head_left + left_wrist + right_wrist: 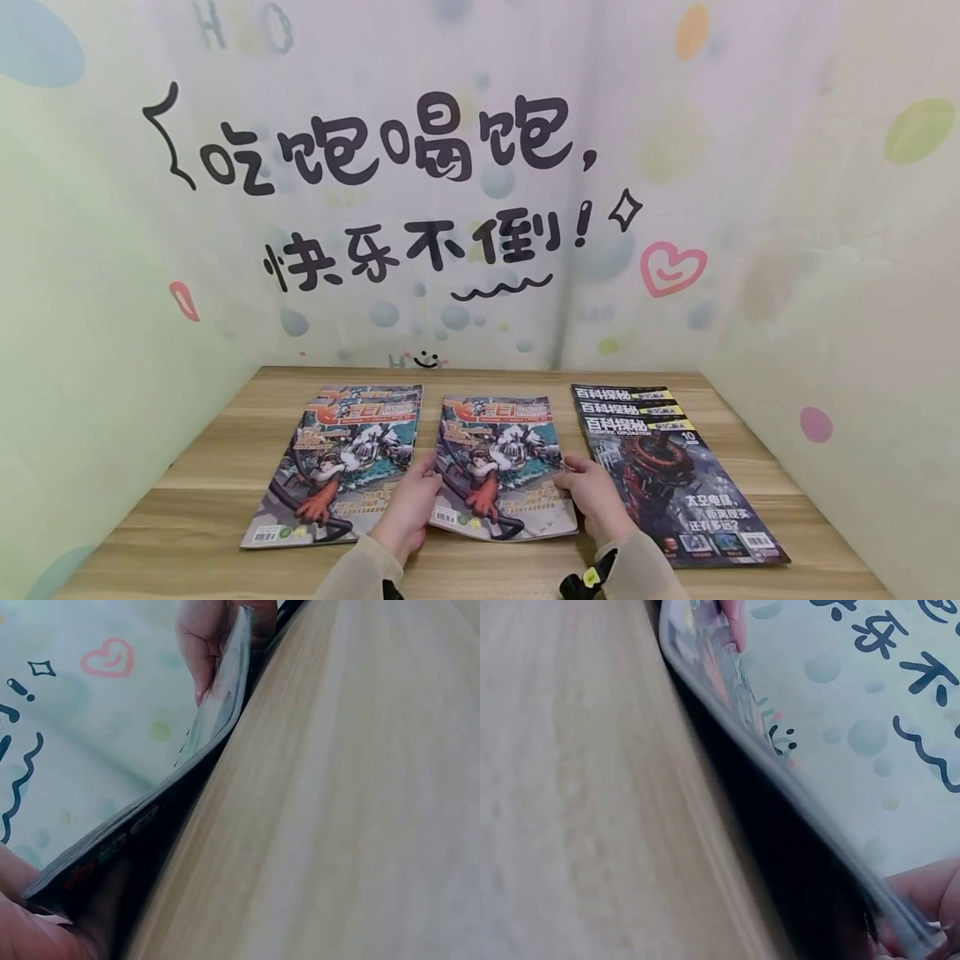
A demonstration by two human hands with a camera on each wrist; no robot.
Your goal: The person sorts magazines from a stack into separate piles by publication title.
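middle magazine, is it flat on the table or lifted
Lifted at its near edge: both wrist views show a dark gap between the middle magazine and the table; left hand and right hand grip its sides.

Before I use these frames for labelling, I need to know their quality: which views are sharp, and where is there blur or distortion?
Head view: evenly lit, sharp, walls bowed by the wide lens; the middle magazine is readable. Left wrist view: dim blue cast, table soft. Right wrist view: blurred throughout, the magazine's edge smeared, dark shadow beneath it.
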